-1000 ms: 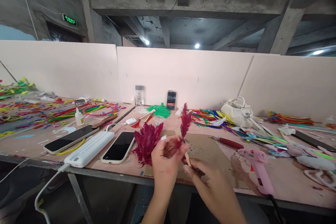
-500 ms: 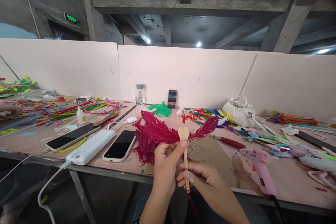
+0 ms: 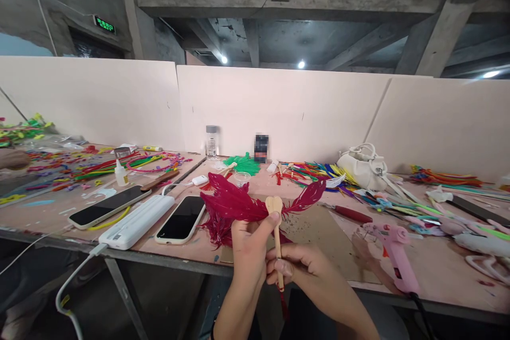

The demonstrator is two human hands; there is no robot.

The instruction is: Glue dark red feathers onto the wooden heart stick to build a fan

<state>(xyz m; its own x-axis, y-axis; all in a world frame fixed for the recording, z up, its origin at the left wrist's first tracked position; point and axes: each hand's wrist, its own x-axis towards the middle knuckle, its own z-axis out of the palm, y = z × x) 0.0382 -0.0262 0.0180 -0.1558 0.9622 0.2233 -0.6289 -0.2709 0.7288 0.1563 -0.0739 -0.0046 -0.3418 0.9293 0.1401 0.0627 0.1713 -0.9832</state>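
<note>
Glue gun and feathers show a craft workshop.

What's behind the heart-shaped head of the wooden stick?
Crimson feathers stick out on both sides from behind the heart-shaped head. Their inner ends are covered by it and the left hand, so any join there can't be seen.

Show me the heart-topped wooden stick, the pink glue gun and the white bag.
Wooden stick (image 3: 278, 239): head view, middle of its shaft.
Pink glue gun (image 3: 399, 260): head view, its handle.
White bag (image 3: 360, 170): head view, its front.
</note>
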